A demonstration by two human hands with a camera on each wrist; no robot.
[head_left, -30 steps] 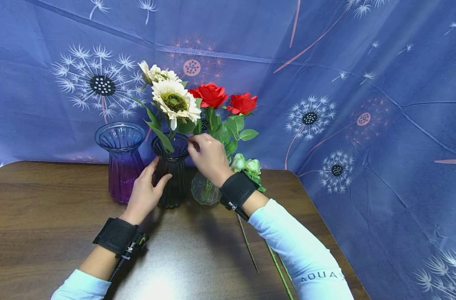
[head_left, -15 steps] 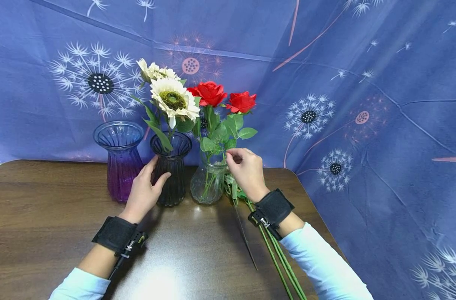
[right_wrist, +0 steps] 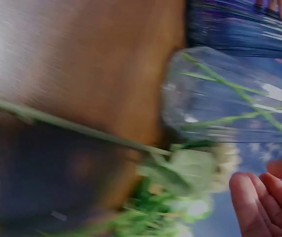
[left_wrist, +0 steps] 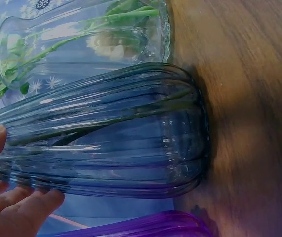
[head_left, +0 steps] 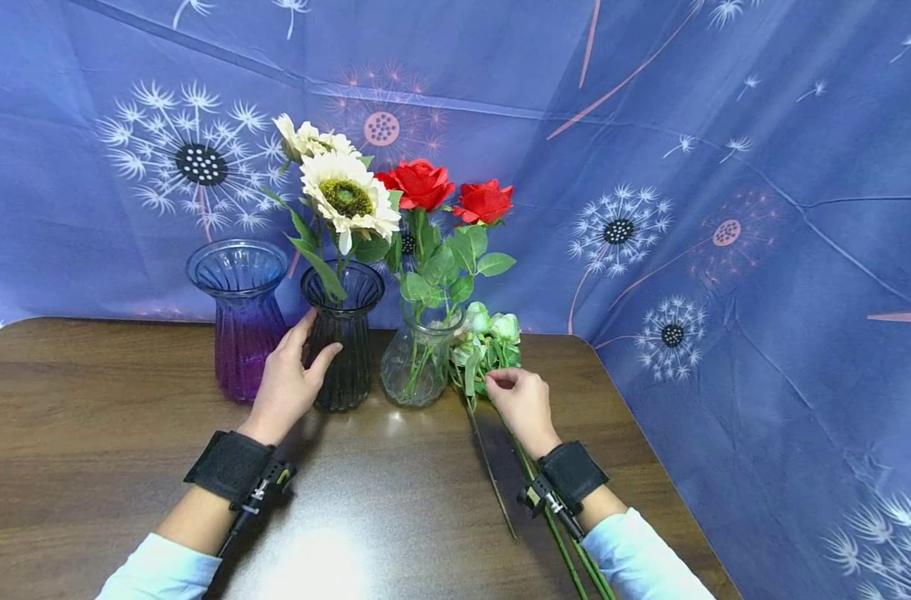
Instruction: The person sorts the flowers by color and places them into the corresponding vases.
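Observation:
My left hand [head_left: 290,383] holds the dark ribbed glass vase [head_left: 356,354], thumb on the near side and fingers on its left. White sunflowers [head_left: 346,197] stand in that vase; in the left wrist view their stems show through the dark vase [left_wrist: 111,118]. Holding nothing, my right hand [head_left: 525,410] hovers over the green stems of pale green-and-white flowers [head_left: 498,333] lying on the table. Its fingers are loosely bent in the right wrist view, with the clear glass vase [right_wrist: 220,94] beyond. Red roses [head_left: 485,202] stand in the clear vase.
A blue-to-purple glass vase [head_left: 247,358] stands left of the dark one. One brownish stem [head_left: 493,475] lies on the wooden table [head_left: 110,433] beside the green stems [head_left: 568,554]. Behind the table hangs a blue cloth [head_left: 725,250] with dandelion prints.
My right hand has left the dark vase's rim and moved right and down, past the clear vase to the lying flowers. My left hand has stayed on the dark vase.

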